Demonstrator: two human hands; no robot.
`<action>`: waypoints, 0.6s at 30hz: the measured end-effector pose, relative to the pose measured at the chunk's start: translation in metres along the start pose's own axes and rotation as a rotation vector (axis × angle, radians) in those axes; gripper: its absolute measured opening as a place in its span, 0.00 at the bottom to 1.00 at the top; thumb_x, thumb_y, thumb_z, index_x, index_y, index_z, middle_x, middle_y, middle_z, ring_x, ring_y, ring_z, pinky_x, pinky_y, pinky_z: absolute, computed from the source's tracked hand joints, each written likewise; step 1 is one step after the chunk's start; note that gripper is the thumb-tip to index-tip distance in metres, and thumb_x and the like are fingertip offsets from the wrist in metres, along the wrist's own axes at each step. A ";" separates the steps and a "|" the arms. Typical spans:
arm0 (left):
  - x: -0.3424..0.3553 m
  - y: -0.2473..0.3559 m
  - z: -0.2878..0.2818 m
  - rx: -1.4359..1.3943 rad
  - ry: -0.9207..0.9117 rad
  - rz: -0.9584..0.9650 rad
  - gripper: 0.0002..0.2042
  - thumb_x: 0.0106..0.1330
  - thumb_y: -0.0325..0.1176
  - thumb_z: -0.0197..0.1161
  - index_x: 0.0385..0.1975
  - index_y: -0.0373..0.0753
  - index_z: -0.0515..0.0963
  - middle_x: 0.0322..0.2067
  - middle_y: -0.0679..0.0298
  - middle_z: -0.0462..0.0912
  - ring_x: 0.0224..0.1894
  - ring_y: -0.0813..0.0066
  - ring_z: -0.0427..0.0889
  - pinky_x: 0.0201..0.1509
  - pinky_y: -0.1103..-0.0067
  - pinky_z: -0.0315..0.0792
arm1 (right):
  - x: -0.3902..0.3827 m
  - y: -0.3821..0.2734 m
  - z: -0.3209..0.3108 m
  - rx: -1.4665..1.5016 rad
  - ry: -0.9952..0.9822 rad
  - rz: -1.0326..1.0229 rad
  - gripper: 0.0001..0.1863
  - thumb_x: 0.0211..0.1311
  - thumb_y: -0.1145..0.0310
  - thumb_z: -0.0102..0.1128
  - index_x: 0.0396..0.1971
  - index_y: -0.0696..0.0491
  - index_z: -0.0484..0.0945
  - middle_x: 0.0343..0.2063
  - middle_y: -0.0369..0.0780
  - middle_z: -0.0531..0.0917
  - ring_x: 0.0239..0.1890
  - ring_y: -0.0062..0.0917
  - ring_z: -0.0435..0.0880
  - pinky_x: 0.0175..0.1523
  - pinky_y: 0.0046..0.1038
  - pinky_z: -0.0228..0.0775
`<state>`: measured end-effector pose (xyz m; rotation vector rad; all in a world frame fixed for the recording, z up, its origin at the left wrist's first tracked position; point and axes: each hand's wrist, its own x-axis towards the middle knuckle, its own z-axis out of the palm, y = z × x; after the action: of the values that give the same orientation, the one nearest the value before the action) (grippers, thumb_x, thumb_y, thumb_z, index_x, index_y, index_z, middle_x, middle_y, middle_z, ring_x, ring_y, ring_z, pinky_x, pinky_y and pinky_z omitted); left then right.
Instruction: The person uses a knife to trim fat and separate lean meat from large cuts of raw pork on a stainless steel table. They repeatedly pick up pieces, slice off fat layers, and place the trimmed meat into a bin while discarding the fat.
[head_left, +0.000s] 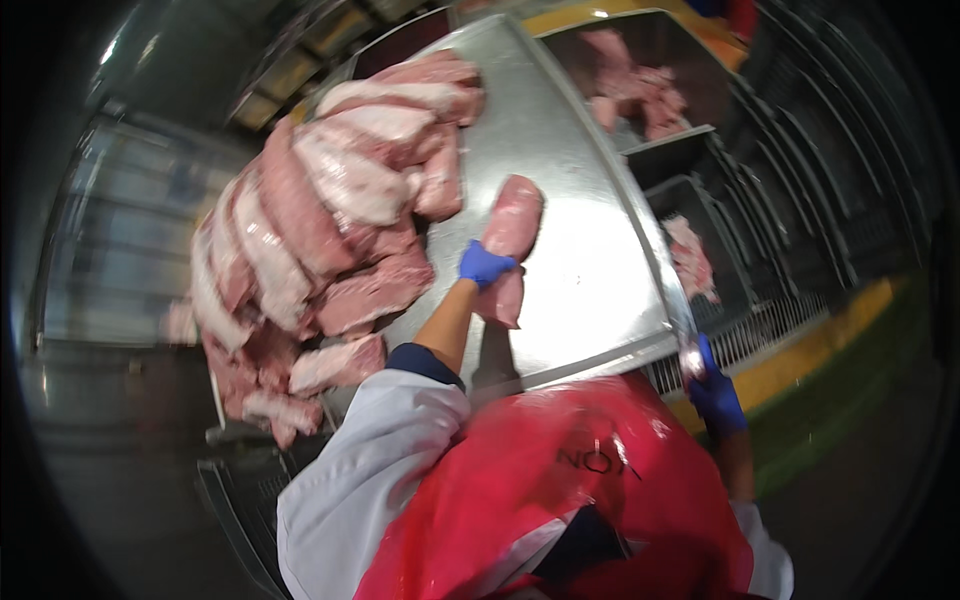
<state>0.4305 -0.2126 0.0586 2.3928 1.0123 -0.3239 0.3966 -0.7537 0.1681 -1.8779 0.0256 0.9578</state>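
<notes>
A long, smooth pink piece of meat (514, 222) lies on the steel table (590, 270). My left hand (487, 263), in a blue glove, is closed round its lower half. Beyond the table's right edge, my right hand (716, 392), also blue-gloved, hangs low with its fingers closed. A blurred shiny shape (692, 360) shows at its fingers; I cannot make out what it is. To the left of the held piece, a large heap of raw meat (345, 180) with pale fat covers that side of the table.
A raised metal rim (625, 190) runs along the table's right side. Past it stand dark bins, one with meat scraps (640, 90) and another with smaller trimmings (690, 255). Grey racks or crates (800, 150) stand farther right. A dark crate (240, 510) sits at the lower left.
</notes>
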 end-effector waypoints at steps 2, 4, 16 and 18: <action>-0.026 0.011 -0.018 -0.434 -0.290 -0.013 0.38 0.47 0.47 0.78 0.50 0.22 0.76 0.42 0.49 0.84 0.41 0.64 0.84 0.43 0.69 0.80 | 0.007 0.010 0.014 0.100 0.045 -0.023 0.41 0.62 0.69 0.55 0.76 0.40 0.51 0.22 0.34 0.76 0.21 0.17 0.71 0.26 0.22 0.65; -0.045 -0.041 0.011 -1.070 -0.496 0.034 0.30 0.54 0.34 0.73 0.57 0.30 0.74 0.47 0.59 0.82 0.48 0.66 0.82 0.55 0.70 0.76 | 0.022 0.023 0.022 0.181 0.044 -0.040 0.41 0.63 0.72 0.52 0.76 0.40 0.51 0.24 0.32 0.75 0.21 0.15 0.70 0.25 0.20 0.63; 0.048 0.129 -0.249 -1.036 0.158 0.589 0.32 0.55 0.39 0.77 0.55 0.37 0.67 0.46 0.56 0.76 0.54 0.69 0.75 0.56 0.74 0.72 | 0.106 -0.053 0.037 0.227 -0.034 -0.198 0.43 0.65 0.84 0.48 0.77 0.37 0.47 0.24 0.31 0.74 0.17 0.12 0.66 0.20 0.16 0.60; 0.118 -0.005 -0.308 -0.246 1.030 0.183 0.55 0.39 0.52 0.82 0.65 0.31 0.59 0.60 0.46 0.71 0.60 0.56 0.75 0.60 0.68 0.72 | 0.117 -0.048 0.039 0.180 -0.056 -0.266 0.44 0.66 0.83 0.48 0.77 0.37 0.45 0.23 0.31 0.72 0.16 0.13 0.67 0.20 0.17 0.60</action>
<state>0.5137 0.0289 0.2672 2.3497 1.1031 1.1385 0.4729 -0.6553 0.1241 -1.6407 -0.1632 0.7962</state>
